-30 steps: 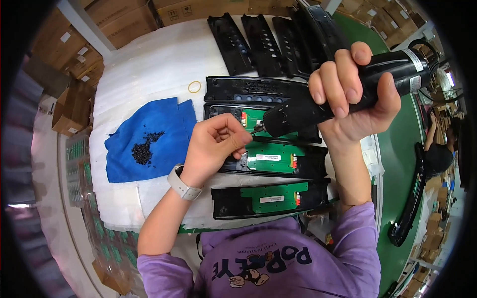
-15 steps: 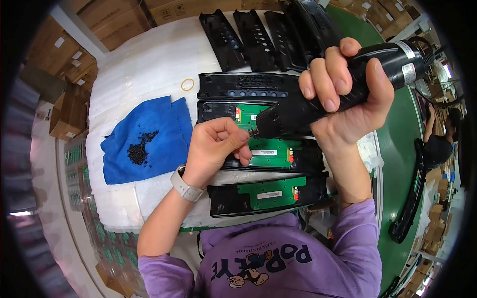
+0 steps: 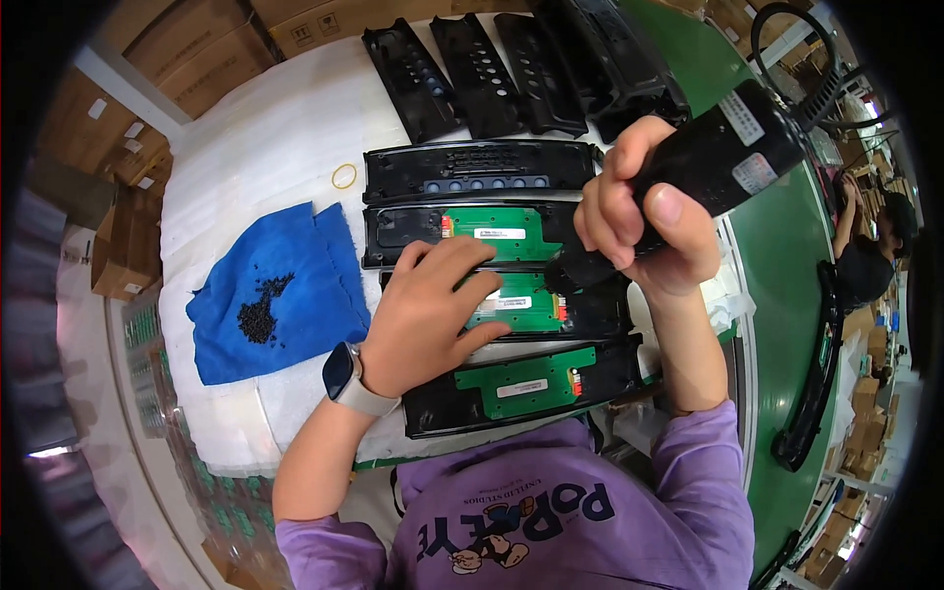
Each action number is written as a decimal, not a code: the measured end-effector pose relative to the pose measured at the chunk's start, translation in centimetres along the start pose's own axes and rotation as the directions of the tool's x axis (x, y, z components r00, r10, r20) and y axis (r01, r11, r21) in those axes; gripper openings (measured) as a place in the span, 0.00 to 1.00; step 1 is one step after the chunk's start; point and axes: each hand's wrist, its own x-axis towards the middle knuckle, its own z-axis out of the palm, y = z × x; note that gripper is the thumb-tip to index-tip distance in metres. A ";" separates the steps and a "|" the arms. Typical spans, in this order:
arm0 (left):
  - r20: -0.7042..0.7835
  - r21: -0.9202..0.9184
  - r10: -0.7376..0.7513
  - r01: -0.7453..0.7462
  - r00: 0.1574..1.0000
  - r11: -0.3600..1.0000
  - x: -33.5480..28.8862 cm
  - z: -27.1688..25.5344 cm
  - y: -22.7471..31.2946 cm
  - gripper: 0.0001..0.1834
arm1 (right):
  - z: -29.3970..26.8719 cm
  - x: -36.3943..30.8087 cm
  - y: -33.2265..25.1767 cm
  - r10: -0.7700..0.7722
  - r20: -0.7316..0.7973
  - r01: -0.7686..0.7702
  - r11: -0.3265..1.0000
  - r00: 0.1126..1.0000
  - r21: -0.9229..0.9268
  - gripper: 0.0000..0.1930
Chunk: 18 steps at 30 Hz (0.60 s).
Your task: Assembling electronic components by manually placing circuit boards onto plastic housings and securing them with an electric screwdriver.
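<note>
My right hand [image 3: 644, 211] is wrapped round a black electric screwdriver [image 3: 723, 152], tilted down to the left. Its tip meets the top right part of a green circuit board [image 3: 536, 320] seated in a long black plastic housing [image 3: 605, 307]; the exact contact point is too dark to make out. Spread over the left side of that board is my left hand [image 3: 423, 310], with its fingers apart and nothing held. The fingertips reach the housing above too, which bears another green board [image 3: 536, 248]. Nearer me lies a third housing with a green board [image 3: 541, 366].
A blue cloth [image 3: 221, 344] at left holds a pile of small black screws [image 3: 258, 320]. A yellow rubber band [image 3: 343, 176] lies behind it. Several black housings [image 3: 408, 84] stand at the back. The screwdriver's cable [image 3: 821, 98] runs off right. A co-worker [image 3: 875, 256] sits far right.
My left hand has gone from pinching near the screwdriver's tip to lying spread over the board. My right hand has tipped the screwdriver more steeply and lowered its tip to the board.
</note>
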 end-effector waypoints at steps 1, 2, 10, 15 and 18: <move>0.003 -0.001 0.002 -0.002 1.000 1.000 0.0 0.0 0.1 0.19 | 0.0 0.0 0.1 0.009 -0.006 -0.009 1.000 1.000 -0.013 0.15; 0.002 0.007 0.001 -0.001 1.000 1.000 0.1 0.1 0.1 0.19 | 0.1 0.0 0.1 0.028 -0.016 -0.029 0.999 0.999 -0.022 0.15; -0.008 0.041 0.033 -0.032 0.999 0.999 0.2 0.1 0.1 0.17 | 1.3 -0.2 -0.2 0.094 -0.059 -0.097 0.993 0.994 -0.060 0.14; -0.019 0.053 0.031 -0.030 0.999 0.998 0.2 0.3 0.2 0.16 | 2.2 -0.3 0.6 0.058 0.030 -0.054 0.992 0.998 -0.111 0.14; 0.001 0.054 0.037 -0.037 0.999 0.998 0.3 0.1 0.2 0.16 | 2.0 0.0 0.4 0.097 0.019 -0.093 0.984 0.995 -0.151 0.14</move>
